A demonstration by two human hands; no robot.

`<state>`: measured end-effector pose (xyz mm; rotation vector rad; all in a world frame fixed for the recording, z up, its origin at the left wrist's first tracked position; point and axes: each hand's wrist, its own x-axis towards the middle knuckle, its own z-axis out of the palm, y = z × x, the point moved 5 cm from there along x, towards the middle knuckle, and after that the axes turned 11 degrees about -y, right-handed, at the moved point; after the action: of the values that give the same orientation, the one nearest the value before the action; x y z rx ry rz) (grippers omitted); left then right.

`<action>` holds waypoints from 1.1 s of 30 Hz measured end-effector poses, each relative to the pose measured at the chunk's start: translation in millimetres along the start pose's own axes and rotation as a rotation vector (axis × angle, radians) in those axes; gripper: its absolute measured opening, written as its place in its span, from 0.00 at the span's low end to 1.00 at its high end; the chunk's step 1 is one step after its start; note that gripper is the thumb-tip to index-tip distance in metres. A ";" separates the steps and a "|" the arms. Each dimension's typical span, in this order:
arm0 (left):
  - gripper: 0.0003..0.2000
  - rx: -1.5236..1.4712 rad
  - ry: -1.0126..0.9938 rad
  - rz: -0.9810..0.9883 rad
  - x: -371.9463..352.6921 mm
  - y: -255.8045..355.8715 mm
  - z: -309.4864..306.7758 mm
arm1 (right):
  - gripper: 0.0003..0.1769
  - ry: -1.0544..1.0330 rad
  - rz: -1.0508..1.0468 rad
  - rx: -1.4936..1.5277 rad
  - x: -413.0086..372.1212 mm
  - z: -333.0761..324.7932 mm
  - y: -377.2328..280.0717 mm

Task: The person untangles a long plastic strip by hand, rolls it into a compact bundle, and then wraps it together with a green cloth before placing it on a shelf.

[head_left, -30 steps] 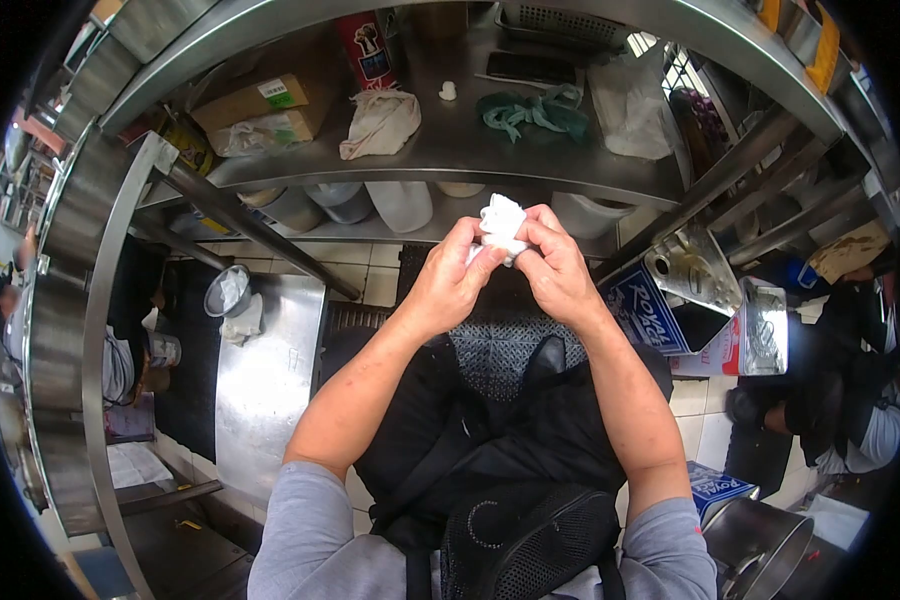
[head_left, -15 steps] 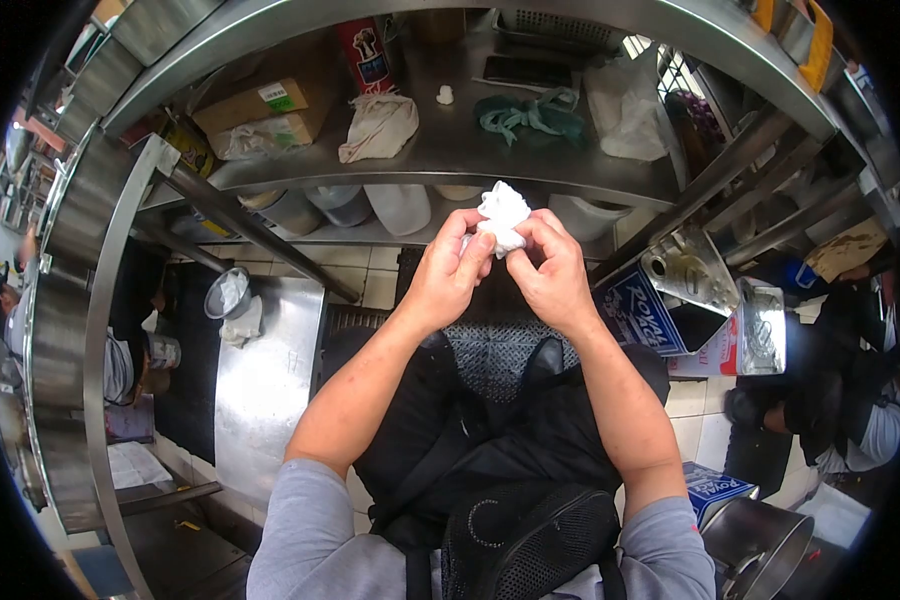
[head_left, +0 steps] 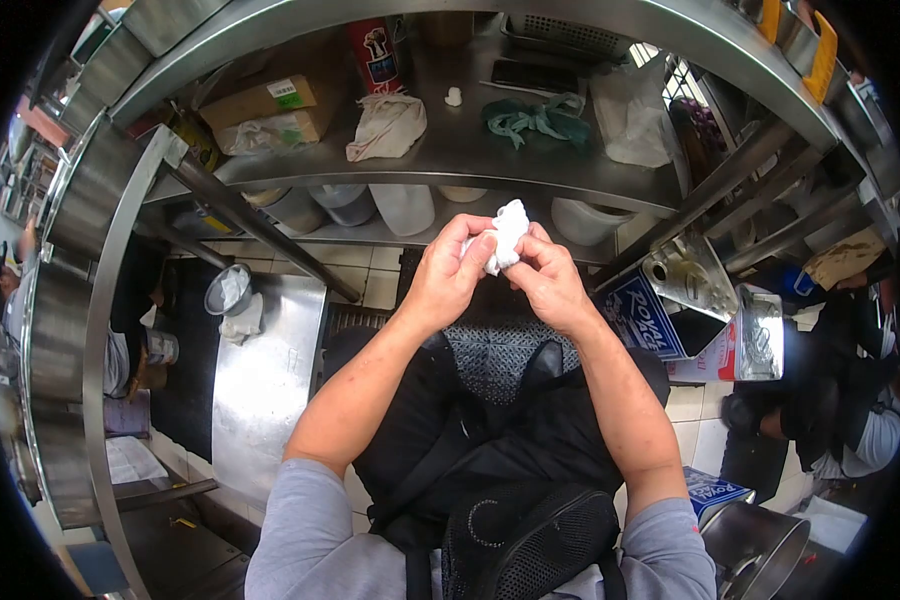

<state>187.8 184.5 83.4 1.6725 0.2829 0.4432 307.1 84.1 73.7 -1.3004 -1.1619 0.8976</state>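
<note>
Above my lap, both hands pinch a crumpled white wad (head_left: 509, 234), soft like tissue or thin cloth. My left hand (head_left: 454, 262) has its thumb and fingers closed on the wad's left side. The fingers of my right hand (head_left: 548, 277) are closed on its lower right side. A bunched end of the wad sticks up between the two hands. Part of it is hidden behind my fingers.
Ahead is a steel shelf (head_left: 440, 155) with a pale cloth (head_left: 387, 127), a green cloth strip (head_left: 535, 122), a cardboard box (head_left: 270, 110) and a clear plastic bag (head_left: 632, 110). Blue tins (head_left: 635, 315) stand at right. A person (head_left: 860, 430) is at far right. A bowl (head_left: 229, 290) sits on the left metal surface.
My fingers have shifted on the white wad, which now tilts to the right and sits slightly lower. The shelf appears moved a little rightward in the view.
</note>
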 end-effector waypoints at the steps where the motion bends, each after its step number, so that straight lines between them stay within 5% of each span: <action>1: 0.11 0.056 0.011 0.083 0.9 1.9 1.5 | 0.07 -0.015 -0.011 -0.023 -0.3 0.0 0.0; 3: 0.11 0.113 0.023 0.164 0.8 2.4 3.3 | 0.07 -0.031 -0.021 -0.046 -0.8 -0.6 0.1; 9: 0.13 -0.191 0.003 -0.017 6.7 -4.1 1.9 | 0.07 0.056 -0.077 -0.028 2.5 -2.1 -6.8; 17: 0.13 -0.677 0.105 0.097 9.9 -2.2 -1.5 | 0.11 0.265 -0.187 0.503 -1.1 -5.8 -17.2; 20: 0.15 -0.608 0.098 0.120 9.8 -2.3 -1.6 | 0.13 0.129 0.039 0.262 -1.3 -0.1 -4.9; 33: 0.17 -0.053 0.007 0.124 5.8 -4.5 5.4 | 0.13 0.069 0.136 0.065 -1.7 9.8 -1.3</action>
<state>195.6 182.9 79.1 1.6420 0.1716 0.5446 297.0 84.6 73.9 -1.3591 -0.9929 0.9737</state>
